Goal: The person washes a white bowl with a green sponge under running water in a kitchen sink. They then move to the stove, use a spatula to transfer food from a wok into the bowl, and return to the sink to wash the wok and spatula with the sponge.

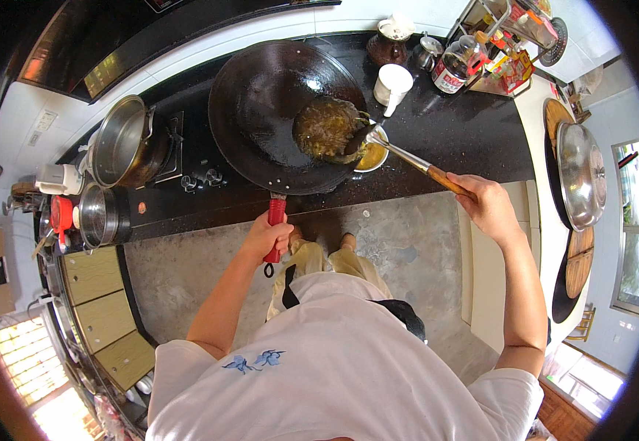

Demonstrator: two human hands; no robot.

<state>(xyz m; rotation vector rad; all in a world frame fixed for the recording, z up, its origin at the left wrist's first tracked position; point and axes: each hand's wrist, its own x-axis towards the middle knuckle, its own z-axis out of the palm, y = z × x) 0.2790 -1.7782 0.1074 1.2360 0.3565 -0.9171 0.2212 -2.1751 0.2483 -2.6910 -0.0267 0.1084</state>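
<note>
In the head view, our left hand (264, 237) is wrapped around the red handle (276, 213) of the wok (268, 110), over the counter (459, 136), handle past its front edge. Our right hand (487, 206) grips a ladle (431, 170), its head at the wok's right rim, beside a bowl (386, 150). A cup (392, 84) stands toward the back edge.

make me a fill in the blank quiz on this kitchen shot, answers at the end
1. The left hand grips the wok by its ____ handle.
2. The ____ hand holds the long utensil.
3. The embroidery on the shirt is ____.
4. The mug standing right of the wok is ____.

Missing words: red; right; blue; white.
</note>
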